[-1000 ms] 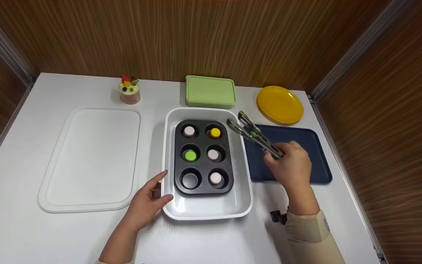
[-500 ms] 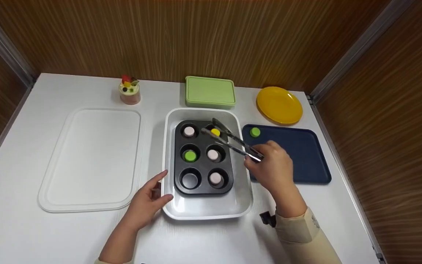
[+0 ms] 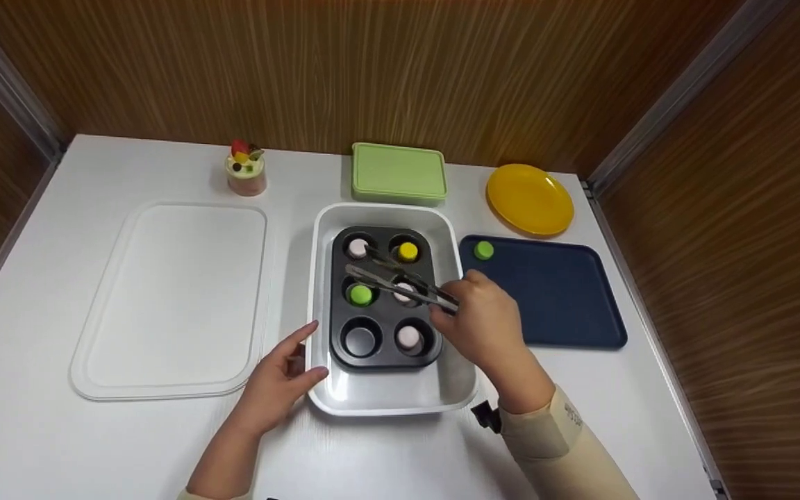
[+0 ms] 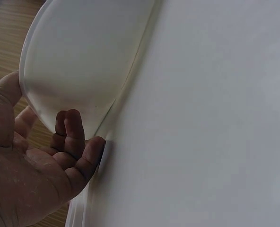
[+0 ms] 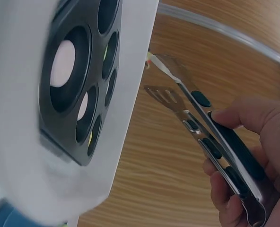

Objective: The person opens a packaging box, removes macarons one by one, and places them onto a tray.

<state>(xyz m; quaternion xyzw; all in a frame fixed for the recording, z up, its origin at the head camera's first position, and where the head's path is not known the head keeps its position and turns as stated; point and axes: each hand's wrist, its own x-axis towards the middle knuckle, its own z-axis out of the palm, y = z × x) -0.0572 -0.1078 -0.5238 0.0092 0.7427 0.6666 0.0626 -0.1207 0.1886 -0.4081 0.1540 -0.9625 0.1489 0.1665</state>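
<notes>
My right hand (image 3: 482, 321) grips kitchen tongs (image 3: 392, 283) with slotted heads. In the right wrist view the tongs (image 5: 211, 142) have their ends apart and nothing between them. They reach over the left side of a black muffin pan (image 3: 385, 351). Several small round pieces sit in its cups: pale pink (image 3: 409, 338), yellow (image 3: 407, 251) and green (image 3: 360, 295); the front left cup (image 3: 360, 340) holds none. The pan lies inside a white tub (image 3: 393, 403). My left hand (image 3: 276, 389) holds the tub's left wall, thumb at the rim and other fingers curled below.
Right of the tub lies a dark blue tray (image 3: 560, 298) bearing a green piece (image 3: 483, 251). Behind are a yellow plate (image 3: 530, 199), a light green box (image 3: 398, 171) and a dessert cup (image 3: 246, 177). A white lid (image 3: 178, 298) lies on the left. Wood-patterned walls surround the table.
My right hand has carried the tongs leftward from above the blue tray's edge to over the pan's left cups. The pieces keep their places, and my left hand stays on the tub.
</notes>
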